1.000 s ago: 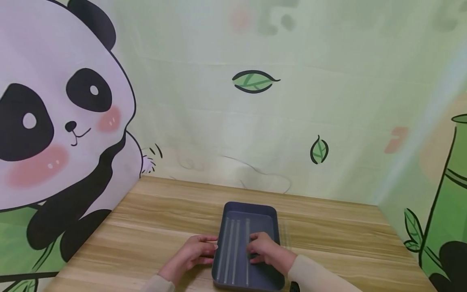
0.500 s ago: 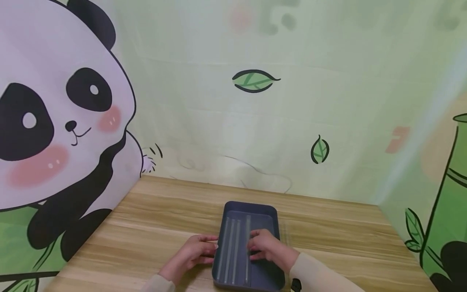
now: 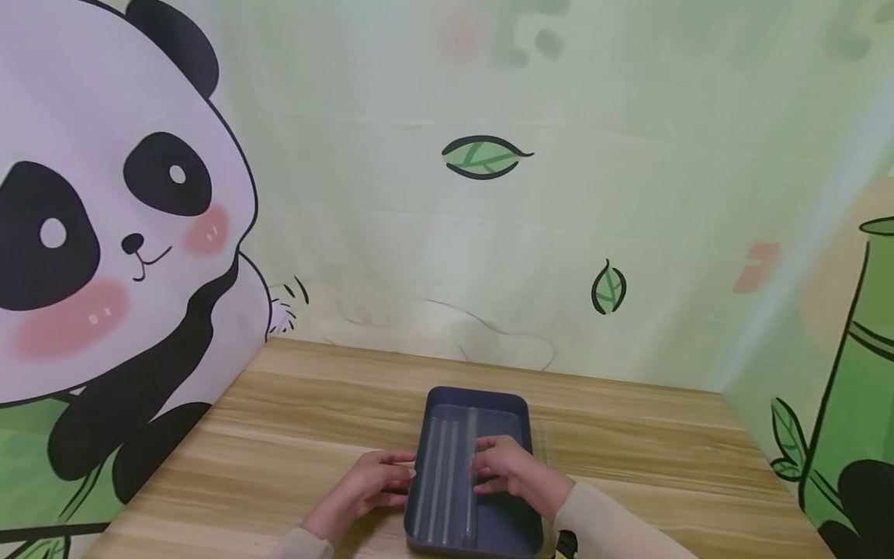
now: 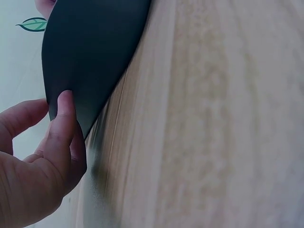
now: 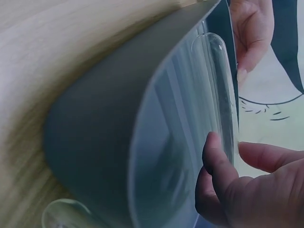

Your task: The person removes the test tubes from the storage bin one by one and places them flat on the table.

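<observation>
My right hand [image 3: 510, 468] pinches a clear, round-ended tube [image 3: 471, 442] between thumb and fingers inside a dark blue tray [image 3: 513, 524]. In the right wrist view the tube [image 5: 216, 80] slants above the tray floor, its rounded end near the far wall. Three more clear tubes [image 3: 441, 466] lie side by side along the tray's left part. My left hand [image 3: 370, 481] touches the tray's left side with extended fingers. In the left wrist view its fingertips press the outer wall [image 4: 90, 57], with the thumb at the rim.
At least one clear tube [image 5: 66, 213] lies on the wooden table [image 3: 314, 404] just right of the tray. Behind the table hangs a green cloth backdrop [image 3: 391, 233] with a panda and leaves. A small black object [image 3: 567, 543] sits by the right wrist.
My right hand has shifted the pinched tube slightly away from me and a little left, and it seems raised from the tray floor. The left hand stays at the tray's side.
</observation>
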{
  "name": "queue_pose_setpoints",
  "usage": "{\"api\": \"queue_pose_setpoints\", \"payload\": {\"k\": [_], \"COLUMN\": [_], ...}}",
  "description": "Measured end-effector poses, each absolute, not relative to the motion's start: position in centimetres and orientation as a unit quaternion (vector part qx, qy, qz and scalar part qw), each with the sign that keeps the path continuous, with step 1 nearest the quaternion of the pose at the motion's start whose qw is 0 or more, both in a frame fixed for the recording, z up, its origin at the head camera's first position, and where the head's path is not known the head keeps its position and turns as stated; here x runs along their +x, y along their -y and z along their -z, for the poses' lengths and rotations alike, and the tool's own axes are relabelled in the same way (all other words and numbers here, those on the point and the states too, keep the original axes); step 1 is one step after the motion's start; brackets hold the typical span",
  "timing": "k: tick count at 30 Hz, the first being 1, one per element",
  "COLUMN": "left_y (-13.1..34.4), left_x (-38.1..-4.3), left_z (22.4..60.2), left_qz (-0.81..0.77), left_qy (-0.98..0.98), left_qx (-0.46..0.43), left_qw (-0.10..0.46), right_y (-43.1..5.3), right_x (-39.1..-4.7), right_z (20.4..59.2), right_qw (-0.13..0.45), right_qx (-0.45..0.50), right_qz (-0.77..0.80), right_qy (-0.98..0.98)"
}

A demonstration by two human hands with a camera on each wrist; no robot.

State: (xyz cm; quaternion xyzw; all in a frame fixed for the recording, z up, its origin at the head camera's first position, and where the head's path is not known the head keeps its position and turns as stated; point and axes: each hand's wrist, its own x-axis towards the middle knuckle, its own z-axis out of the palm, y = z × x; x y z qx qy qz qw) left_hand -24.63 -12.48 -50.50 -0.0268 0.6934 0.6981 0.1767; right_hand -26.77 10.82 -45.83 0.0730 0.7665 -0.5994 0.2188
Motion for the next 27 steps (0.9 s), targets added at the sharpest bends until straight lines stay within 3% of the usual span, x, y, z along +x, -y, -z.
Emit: {"api": "queue_pose_setpoints", "payload": {"k": [27], "left_y": [12.6], "left_x": [-24.7], "left_z": [50.5], "left_qz": [-0.696], "left_qy": [-0.694], "left_qx": [-0.029], "left_qw": [0.183], "right_y": [-11.7], "right_x": [-26.0], "right_z": [43.7], "right_qw": [0.234], "right_qx": [0.036], "right_qz": [0.632], "right_qy": [-0.738]}}
